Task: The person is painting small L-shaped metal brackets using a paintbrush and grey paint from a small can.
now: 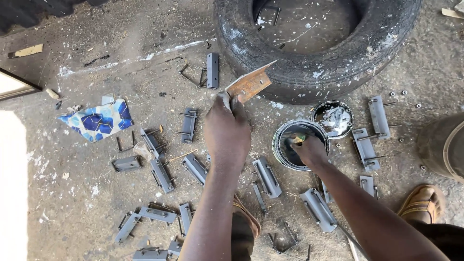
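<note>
Above the dirt floor (87,193), the left hand (226,129) is closed around one end of a rusty flat metal bracket (250,83), tilted upward toward the old tyre (314,72). Right hand (309,151) grips a brush (297,139) dipped into an open paint can (297,144). Grey painted brackets (162,175) lie scattered nearby.

Rusty metal bracket (250,83), matt grey metal brackets (267,177), cracked rubber tyre (314,72), gritty concrete floor (96,193).
</note>
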